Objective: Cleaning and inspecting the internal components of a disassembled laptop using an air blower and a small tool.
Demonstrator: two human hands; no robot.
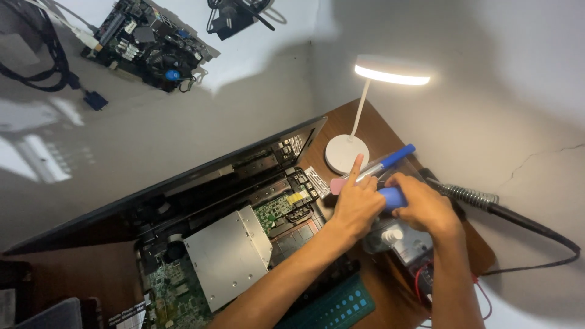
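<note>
A slim tool with a blue plastic grip (390,196) sits between both hands, just right of the opened laptop (244,237) and above a clear plastic box (402,240). The right hand (426,210) is clamped over the rounded blue handle, fingers curled down on it. The left hand (356,204) presses against the same tool from the other side, mostly closed, its index finger sticking straight up; whether it truly grips the tool I cannot tell. Just behind the fingers lie a flat pink pry pick (338,184) and a silver pen with a blue cap (387,161).

The laptop lies gutted — green circuit board, black frame, and a dull brushed-metal drive cage (228,256) with small screw holes. Its glossy dark lid is tilted back. A white lamp (390,70) with a round base glows above. A coiled-metal soldering iron holder (469,196) with a black cable sits to the right.

All rests on a brown wooden desk (378,131) against a smooth grey-white wall — a bare circuit board (149,39) hangs there.
</note>
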